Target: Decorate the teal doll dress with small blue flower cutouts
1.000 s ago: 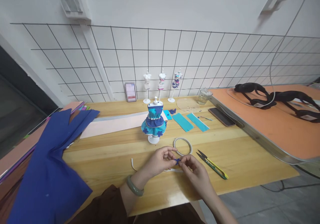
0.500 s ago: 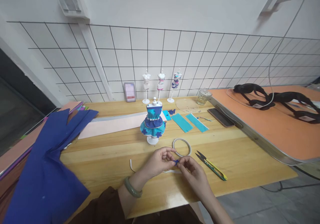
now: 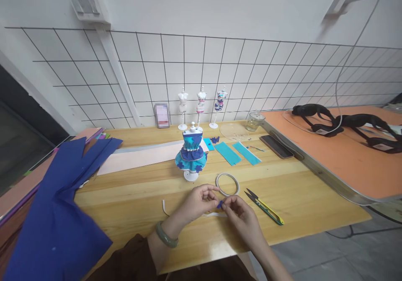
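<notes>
At the near side of the table, left hand and right hand pinch a blue scrap, probably light, soft, best gripped by its edges.

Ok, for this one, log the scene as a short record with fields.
Held item: small dark-blue fabric piece
Right hand: pinching it
Left hand: fingertips at its other side; exact grip unclear
Just beyond hands: round whitish tape ring
Right side: yellow-and-green metal snips
Farther back: small white dress form, upright, in turquoise-and-blue fabric dress
</notes>
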Tool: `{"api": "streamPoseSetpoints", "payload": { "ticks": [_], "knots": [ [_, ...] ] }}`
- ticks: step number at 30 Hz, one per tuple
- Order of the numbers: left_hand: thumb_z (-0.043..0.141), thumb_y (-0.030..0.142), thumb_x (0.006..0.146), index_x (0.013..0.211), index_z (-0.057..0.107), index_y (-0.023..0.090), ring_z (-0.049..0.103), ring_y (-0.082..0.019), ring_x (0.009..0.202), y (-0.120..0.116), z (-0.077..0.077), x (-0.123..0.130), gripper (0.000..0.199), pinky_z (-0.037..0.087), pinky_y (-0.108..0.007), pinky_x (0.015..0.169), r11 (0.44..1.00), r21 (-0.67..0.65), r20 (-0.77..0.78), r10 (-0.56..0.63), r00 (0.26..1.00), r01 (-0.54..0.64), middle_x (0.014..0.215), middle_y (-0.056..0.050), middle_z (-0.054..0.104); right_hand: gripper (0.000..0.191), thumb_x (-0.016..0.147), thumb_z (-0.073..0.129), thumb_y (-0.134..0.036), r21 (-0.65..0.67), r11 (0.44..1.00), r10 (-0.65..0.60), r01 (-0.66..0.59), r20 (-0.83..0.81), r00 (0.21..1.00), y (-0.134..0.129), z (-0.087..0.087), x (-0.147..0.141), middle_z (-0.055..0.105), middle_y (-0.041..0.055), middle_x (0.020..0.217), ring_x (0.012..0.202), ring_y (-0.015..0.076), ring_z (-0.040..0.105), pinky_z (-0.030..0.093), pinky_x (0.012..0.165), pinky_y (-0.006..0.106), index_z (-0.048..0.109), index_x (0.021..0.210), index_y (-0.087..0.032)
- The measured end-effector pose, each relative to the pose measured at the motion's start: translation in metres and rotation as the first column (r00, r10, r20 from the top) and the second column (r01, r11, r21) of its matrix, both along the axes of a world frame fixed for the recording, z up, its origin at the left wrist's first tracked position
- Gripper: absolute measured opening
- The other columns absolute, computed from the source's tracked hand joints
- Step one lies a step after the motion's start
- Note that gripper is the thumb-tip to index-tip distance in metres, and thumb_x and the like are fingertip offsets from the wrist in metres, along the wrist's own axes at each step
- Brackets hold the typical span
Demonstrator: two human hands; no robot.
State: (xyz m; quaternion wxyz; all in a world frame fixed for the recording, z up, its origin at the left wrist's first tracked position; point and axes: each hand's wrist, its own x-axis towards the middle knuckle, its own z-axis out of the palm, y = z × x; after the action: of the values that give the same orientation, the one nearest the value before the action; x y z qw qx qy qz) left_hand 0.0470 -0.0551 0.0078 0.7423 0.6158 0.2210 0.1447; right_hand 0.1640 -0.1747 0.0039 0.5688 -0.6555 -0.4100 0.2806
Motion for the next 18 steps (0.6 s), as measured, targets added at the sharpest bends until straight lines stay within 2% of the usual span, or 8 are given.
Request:
{"api": "streamPoseSetpoints", "payload": {
  "ticks": [8, 12, 18],
  "knots": [
    [0.058, 0.043, 0.076, 0.11, 0.053, 0.013, 0.051, -0.007, 0.052, 0.0026, -0.0049, 0.0019, 0.046, 0.04, -0.021, 0.048, 1.0, 0.011, 0.016, 0.002, 1.0, -0.002, 0.074, -0.002, 0.057, 0.023, 0.073, 0.066, -0.038, 0.036, 0.999, -0.023, 0.029, -0.163, 0.986, 0.0006, -0.0006, -0.0008, 0.056, 0.0013, 0.068, 0.066, 0.0145, 0.054, 0.044, 0.063, 0.027, 0.055, 0.072, -0.019],
    [0.066, 0.038, 0.071, 0.111, 0.053, 0.015, 0.049, -0.005, 0.055, 0.002, -0.0051, 0.0012, 0.049, 0.038, -0.018, 0.049, 0.999, -0.024, 0.006, -0.043, 0.999, 0.043, 0.079, -0.001, 0.055, 0.026, 0.072, 0.066, -0.041, 0.02, 0.999, -0.028, 0.033, -0.196, 0.98, 0.0019, -0.001, -0.0018, 0.055, 0.0012, 0.069, 0.066, 0.0145, 0.053, 0.043, 0.064, 0.027, 0.054, 0.071, -0.018],
    [0.068, 0.033, 0.069, 0.107, 0.054, 0.014, 0.046, -0.005, 0.057, 0.0026, -0.0068, 0.0023, 0.045, 0.034, -0.018, 0.048, 1.0, 0.008, 0.011, -0.017, 1.0, 0.016, 0.076, 0.0, 0.052, 0.025, 0.073, 0.063, -0.04, 0.022, 1.0, -0.003, 0.007, -0.183, 0.983, 0.0053, 0.0007, -0.0034, 0.051, -0.0009, 0.065, 0.061, 0.0122, 0.048, 0.04, 0.06, 0.026, 0.052, 0.071, -0.018]
  ]
}}
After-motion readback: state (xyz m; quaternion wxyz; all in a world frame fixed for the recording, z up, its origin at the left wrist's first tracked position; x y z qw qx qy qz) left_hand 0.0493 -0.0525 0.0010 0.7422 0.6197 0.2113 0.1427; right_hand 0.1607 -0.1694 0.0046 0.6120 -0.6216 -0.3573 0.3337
